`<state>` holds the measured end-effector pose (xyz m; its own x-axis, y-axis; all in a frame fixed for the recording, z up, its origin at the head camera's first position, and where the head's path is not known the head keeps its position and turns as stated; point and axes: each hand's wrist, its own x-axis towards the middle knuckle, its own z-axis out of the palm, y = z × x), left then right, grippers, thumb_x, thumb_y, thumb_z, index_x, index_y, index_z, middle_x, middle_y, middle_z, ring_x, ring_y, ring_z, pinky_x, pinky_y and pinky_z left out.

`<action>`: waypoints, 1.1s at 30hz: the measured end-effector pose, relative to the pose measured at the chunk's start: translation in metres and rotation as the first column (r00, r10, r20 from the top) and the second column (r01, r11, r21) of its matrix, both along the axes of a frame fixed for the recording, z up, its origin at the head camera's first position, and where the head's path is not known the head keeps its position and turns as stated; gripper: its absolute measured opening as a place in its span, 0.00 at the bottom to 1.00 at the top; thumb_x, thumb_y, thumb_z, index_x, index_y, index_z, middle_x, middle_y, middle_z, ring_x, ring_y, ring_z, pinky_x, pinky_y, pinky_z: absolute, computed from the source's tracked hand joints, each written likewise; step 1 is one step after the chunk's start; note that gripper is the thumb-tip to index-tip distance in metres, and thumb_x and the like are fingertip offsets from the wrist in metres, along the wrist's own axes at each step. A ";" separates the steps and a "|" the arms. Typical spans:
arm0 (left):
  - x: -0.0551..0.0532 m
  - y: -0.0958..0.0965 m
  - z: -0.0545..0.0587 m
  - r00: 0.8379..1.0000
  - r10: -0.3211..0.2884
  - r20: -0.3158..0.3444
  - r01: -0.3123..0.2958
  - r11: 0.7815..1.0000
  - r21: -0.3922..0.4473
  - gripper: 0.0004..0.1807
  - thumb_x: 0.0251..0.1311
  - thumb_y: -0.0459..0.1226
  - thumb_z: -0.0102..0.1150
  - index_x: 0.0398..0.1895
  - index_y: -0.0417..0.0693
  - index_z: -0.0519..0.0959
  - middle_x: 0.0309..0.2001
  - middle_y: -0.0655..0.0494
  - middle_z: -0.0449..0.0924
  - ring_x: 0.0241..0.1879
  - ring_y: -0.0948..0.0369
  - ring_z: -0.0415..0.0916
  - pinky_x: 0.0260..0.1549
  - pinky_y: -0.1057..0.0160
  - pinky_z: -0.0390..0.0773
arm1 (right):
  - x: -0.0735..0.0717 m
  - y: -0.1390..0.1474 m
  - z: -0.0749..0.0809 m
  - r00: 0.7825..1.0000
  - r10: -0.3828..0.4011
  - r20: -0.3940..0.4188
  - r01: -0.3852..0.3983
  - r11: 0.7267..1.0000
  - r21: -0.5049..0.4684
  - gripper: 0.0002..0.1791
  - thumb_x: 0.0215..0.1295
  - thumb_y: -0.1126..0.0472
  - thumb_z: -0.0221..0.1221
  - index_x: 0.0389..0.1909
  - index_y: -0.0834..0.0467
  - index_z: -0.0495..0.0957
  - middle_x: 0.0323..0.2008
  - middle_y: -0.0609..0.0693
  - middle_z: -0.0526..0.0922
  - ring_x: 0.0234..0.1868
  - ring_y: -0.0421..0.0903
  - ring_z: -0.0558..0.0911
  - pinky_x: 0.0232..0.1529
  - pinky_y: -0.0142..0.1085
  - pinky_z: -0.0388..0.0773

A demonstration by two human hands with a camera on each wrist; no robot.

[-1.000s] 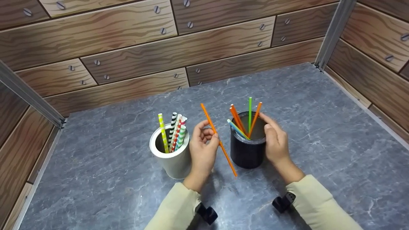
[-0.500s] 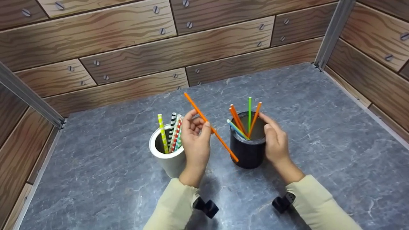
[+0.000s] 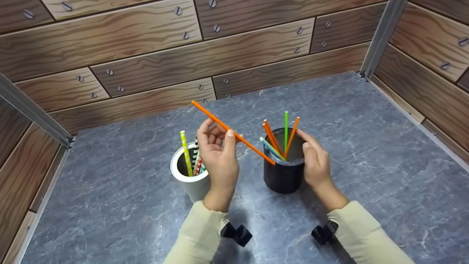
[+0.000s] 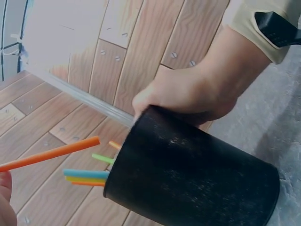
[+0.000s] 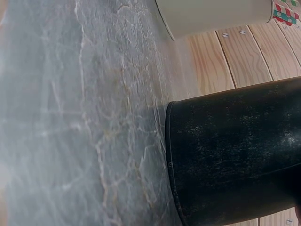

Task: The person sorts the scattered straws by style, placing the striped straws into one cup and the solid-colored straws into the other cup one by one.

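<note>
My left hand [image 3: 221,159] pinches a plain orange straw [image 3: 253,147] between thumb and fingers, tilted with its far end up to the left. The straw's lower end appears in front of the black cup [image 3: 284,179] near its rim in the head view; the left wrist view shows this straw end [image 4: 70,147] apart from the cup's mouth. On the cup's right side, my right hand [image 3: 318,167] grips the wall, thumb at the rim. Inside the cup lean several straws: orange, a green straw [image 3: 286,128] and a blue straw [image 3: 269,146].
A white cup [image 3: 190,187] stands left of the black one, partly behind my left hand. It holds patterned straws, among them a yellow-and-white straw [image 3: 186,152]. Wood-print walls [image 3: 146,69] bound the grey marbled table [image 3: 110,205].
My left hand has moved left and up with the orange straw, whose lower end has risen from beside the black cup's base to near its rim. My right hand stays on the cup.
</note>
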<state>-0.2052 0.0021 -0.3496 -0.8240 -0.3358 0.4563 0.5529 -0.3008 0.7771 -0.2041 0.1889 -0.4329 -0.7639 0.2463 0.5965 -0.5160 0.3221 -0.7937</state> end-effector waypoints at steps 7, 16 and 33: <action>0.000 0.003 0.003 0.995 0.034 -0.091 -0.034 0.999 0.000 0.22 0.56 0.19 0.49 0.54 0.29 0.58 0.36 0.51 0.68 0.35 0.59 0.71 0.34 0.63 0.82 | 0.000 -0.001 -0.001 1.000 -0.003 0.002 0.003 1.000 -0.013 0.20 0.65 0.71 0.39 0.54 0.73 0.72 0.53 0.67 0.75 0.56 0.29 0.70 0.60 0.23 0.64; -0.001 0.018 -0.012 0.971 0.045 -0.236 -0.072 0.991 -0.111 0.21 0.55 0.17 0.47 0.52 0.27 0.57 0.36 0.50 0.68 0.37 0.62 0.71 0.35 0.67 0.80 | 0.000 -0.001 -0.002 1.000 0.003 0.001 -0.003 1.000 -0.005 0.21 0.65 0.71 0.39 0.54 0.73 0.72 0.54 0.67 0.74 0.57 0.30 0.70 0.60 0.23 0.64; -0.008 0.033 -0.036 0.905 -0.084 -0.417 -0.189 0.799 -0.570 0.20 0.56 0.22 0.52 0.52 0.36 0.63 0.34 0.43 0.73 0.36 0.53 0.76 0.35 0.69 0.81 | 0.000 -0.001 -0.001 0.999 0.000 -0.039 -0.001 1.000 -0.015 0.20 0.65 0.72 0.40 0.53 0.73 0.73 0.52 0.67 0.75 0.55 0.29 0.71 0.59 0.23 0.66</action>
